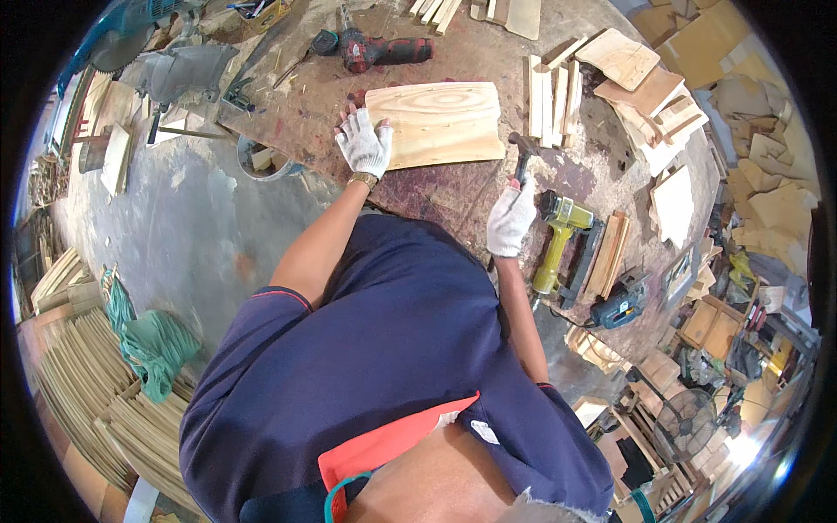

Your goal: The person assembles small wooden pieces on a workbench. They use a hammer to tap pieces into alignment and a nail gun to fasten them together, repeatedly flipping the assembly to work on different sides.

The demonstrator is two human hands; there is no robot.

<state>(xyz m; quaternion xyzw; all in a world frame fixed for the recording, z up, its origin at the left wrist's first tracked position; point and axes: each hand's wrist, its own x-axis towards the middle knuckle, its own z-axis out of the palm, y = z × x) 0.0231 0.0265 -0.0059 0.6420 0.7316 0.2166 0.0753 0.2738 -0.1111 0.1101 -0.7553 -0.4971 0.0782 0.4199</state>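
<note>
A pale wooden board (440, 126) with wavy grain lies flat on the worn workbench (427, 192). My left hand (364, 144), in a white fingertip-free glove, rests at the board's left edge with its fingers spread and the thumb touching the wood. The gloved right hand (511, 218) is closed round the handle of a hammer (522, 155). The hammer's dark head is beside the board's right edge; whether they touch I cannot tell. Close to the right hand on the bench lies a yellow-green nail gun (558, 240) with a black magazine.
A red and black cordless power tool (384, 50) lies beyond the board. Wood strips (554, 100) and stacked thin boards (641, 83) occupy the far right. A blue jigsaw (619, 301) sits at the near right, by upright strips (608, 254). A circular saw blade (122, 48) shows far left.
</note>
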